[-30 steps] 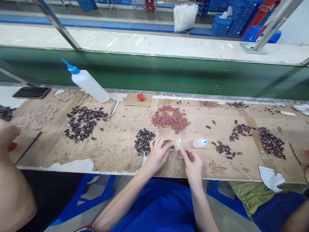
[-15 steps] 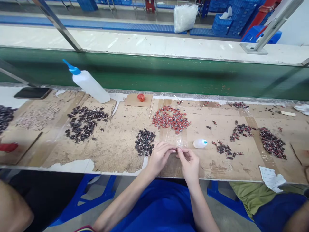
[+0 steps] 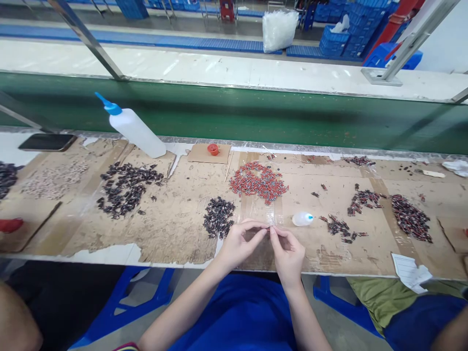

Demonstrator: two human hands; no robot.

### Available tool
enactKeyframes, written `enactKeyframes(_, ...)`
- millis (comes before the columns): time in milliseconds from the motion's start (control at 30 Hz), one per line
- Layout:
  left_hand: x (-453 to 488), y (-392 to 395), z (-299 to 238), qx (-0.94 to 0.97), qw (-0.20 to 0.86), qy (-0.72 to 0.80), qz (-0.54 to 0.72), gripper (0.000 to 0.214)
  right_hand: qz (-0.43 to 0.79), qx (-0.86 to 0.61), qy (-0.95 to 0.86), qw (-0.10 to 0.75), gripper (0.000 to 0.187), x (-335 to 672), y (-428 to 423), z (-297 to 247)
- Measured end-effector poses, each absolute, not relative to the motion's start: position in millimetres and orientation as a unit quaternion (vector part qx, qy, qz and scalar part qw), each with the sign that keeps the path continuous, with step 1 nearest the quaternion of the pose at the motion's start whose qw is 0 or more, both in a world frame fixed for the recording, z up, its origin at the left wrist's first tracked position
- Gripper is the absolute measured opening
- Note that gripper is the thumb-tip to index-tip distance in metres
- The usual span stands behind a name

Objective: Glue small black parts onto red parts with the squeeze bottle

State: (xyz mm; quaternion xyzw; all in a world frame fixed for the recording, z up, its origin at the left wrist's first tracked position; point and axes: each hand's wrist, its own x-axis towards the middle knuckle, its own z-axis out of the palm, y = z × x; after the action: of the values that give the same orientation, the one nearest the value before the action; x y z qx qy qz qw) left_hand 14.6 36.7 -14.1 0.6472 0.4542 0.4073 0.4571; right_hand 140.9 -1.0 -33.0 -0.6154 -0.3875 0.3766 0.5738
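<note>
My left hand (image 3: 239, 243) and my right hand (image 3: 289, 251) meet fingertip to fingertip over the front of the cardboard. Pinched between them is a small reddish part (image 3: 269, 229), mostly hidden by the fingers, so its exact kind is unclear. Beyond my hands lies a pile of small red-and-grey parts (image 3: 258, 183). Close by my left hand is a heap of small black parts (image 3: 218, 217). To the right of my right hand, a small white bottle with a blue tip (image 3: 302, 219) lies on its side.
Cardboard (image 3: 179, 214) covers the bench. A large white bottle with a blue nozzle (image 3: 137, 131) leans at back left, near a red cap (image 3: 212, 149). More black parts (image 3: 126, 187) lie left, dark red parts (image 3: 409, 217) right. People sit on both sides.
My left thumb and fingers have spread into a wider arch, while the fingertips of both hands stay together at the small part. The whole view has shifted very slightly.
</note>
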Motion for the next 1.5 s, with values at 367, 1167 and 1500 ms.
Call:
enactKeyframes(367, 26.2, 30.6, -15.0, 0.627, 0.486, 0.464, 0.395, 0.010, 0.297, -0.611, -0.489, 0.547, 0.014, 155.6, -11.5, -32.4)
enactKeyframes(1167, -29.1, 40.1, -42.0, 0.766, 0.099, 0.548, 0.319, 0.015, 0.165, -0.656, -0.570, 0.466, 0.029, 225.5, 25.1, -43.0)
enactKeyframes(1500, 3.6, 37.9, -48.1, 0.782, 0.227, 0.506, 0.286, 0.010, 0.349, -0.619, -0.390, 0.585, 0.038, 210.7, 7.6, -38.9)
